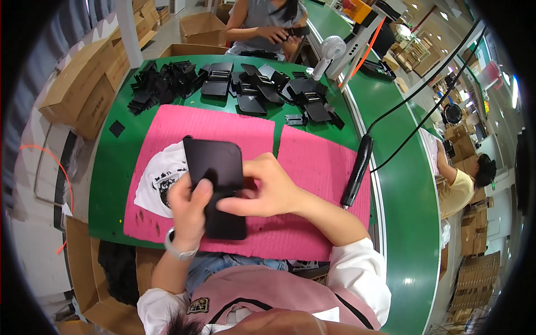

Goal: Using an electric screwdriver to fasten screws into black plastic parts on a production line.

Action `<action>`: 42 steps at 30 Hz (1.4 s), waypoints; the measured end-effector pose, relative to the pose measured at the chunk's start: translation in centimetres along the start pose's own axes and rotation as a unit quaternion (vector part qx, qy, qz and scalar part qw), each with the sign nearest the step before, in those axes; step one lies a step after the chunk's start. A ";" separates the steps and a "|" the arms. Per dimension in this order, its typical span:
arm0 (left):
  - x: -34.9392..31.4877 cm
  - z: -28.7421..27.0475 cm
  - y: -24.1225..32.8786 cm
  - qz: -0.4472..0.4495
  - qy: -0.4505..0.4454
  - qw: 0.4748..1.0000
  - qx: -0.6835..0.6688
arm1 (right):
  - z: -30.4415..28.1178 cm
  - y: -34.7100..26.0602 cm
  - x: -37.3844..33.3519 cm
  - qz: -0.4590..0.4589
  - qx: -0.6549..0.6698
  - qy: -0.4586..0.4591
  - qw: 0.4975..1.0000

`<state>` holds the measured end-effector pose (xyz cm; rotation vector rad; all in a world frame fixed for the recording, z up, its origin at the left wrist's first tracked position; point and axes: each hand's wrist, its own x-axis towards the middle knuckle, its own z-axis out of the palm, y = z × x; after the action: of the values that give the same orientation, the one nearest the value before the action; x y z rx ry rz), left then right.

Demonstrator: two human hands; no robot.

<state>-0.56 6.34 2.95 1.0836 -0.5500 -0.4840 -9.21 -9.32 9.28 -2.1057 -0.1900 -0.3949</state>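
Note:
Above the pink corrugated sheet, my left hand [190, 209] is closed on a black two-part plate [215, 162], its thumb laid on the front near the middle. My right hand [265, 187] is at the plate's right edge, thumb against the front and curled fingers at or behind the edge. Whether a small part is between these fingers is hidden. Beside my left hand lies a white cloth or bag [149, 187] with small dark pieces [166, 187] on it, probably screws. A black corded electric screwdriver [358, 170] hangs to the right, tip down.
Heaps of black plates [254, 92] and small black parts [162, 81] line the green table's far side. A small white fan [331, 50] stands at the far right. Cardboard boxes [84, 84] are stacked left. One person [268, 25] sits opposite; another [460, 181] is at right.

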 end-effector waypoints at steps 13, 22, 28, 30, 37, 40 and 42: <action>-11.4 -35.1 7.4 0.092 0.527 0.845 0.026 | -12.4 14.2 1.3 0.095 -0.601 0.293 0.738; -31.6 -56.9 -8.8 -0.211 0.694 0.688 -0.027 | -17.2 19.1 0.2 0.410 -0.440 0.289 0.745; -18.2 -44.4 -0.9 0.052 0.580 0.809 0.083 | -17.4 13.8 -1.7 0.265 -0.023 0.499 0.825; -11.0 -34.3 3.7 0.155 0.486 0.837 0.199 | -14.4 10.4 -1.9 0.160 0.004 0.449 0.879; 1.5 -2.3 1.7 -0.001 -0.195 0.980 0.038 | -0.9 1.0 -2.0 -0.041 -0.315 0.236 0.918; 2.0 2.5 -0.8 0.000 -0.179 0.983 0.028 | -0.3 1.3 -2.0 -0.098 -0.296 0.218 0.925; 3.3 4.7 -0.9 0.046 -0.143 0.987 0.051 | -1.5 1.8 -1.6 -0.059 -0.290 0.180 0.938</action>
<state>-1.11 0.71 4.40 1.0870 -0.8815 -0.5390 -10.50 -11.51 8.02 -2.5502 0.0248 -0.9973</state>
